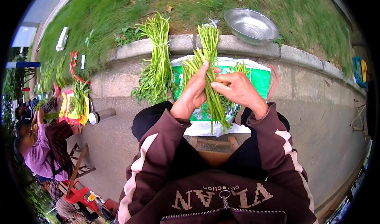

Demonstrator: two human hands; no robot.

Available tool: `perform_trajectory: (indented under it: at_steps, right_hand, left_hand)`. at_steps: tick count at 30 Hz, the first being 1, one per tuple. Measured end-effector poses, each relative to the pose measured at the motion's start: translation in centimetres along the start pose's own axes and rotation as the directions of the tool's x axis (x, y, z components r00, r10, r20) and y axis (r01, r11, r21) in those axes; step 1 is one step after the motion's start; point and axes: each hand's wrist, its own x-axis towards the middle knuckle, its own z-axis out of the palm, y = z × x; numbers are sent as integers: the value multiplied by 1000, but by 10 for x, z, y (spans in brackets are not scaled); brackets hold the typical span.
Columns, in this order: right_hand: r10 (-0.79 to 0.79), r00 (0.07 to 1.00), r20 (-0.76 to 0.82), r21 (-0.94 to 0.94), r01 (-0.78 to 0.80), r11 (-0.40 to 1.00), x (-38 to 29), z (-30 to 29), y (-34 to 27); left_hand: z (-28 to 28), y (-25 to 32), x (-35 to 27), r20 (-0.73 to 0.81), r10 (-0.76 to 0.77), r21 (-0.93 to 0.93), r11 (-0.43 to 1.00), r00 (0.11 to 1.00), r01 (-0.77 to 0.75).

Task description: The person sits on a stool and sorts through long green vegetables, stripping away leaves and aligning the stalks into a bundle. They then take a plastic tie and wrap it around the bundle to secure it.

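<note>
My left hand (pixel 194 91) is closed around a bunch of green vegetable stems (pixel 212 97), its thumb lying along them. At the right side of that bunch my right hand (pixel 237 86) has its thumb and fingers bent against the stems; whether it grips one cannot be told. Beneath both hands a green and white woven sack (pixel 259 80) lies spread, with more leafy stems on it. Another bundle of stems (pixel 208 39) reaches from the sack over the curb. To the left lies a large tied bunch of leafy greens (pixel 158 54).
A perforated metal basin (pixel 251 26) rests by the stone curb (pixel 246 47), with grass beyond. At left are a metal flask (pixel 102 116), a yellow and red sack (pixel 84 102) with greens, a seated person (pixel 41 161) holding greens, and a red plastic stool (pixel 81 195).
</note>
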Motion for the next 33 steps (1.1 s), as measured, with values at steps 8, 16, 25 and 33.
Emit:
perform_trajectory:
  at_steps: [8, 16, 25, 33]
  right_hand:
    - [-70, 997, 44, 147, 63, 987, 9, 10, 30]
    - [160, 986, -48, 371, -132, 919, 12, 6, 10]
    - [150, 978, -142, 453, -71, 889, 18, -4, 8]
    - [110, 943, 315, 364, -228, 903, -7, -20, 34]
  left_hand:
    - [5, 1, -3, 19, 0, 92, 996, 1000, -2]
    - [3, -2, -5, 71, -11, 91, 996, 997, 5]
    - [5, 2, -13, 162, 98, 201, 971, 982, -130]
    - [-15, 28, -1, -33, 206, -232, 950, 978, -208]
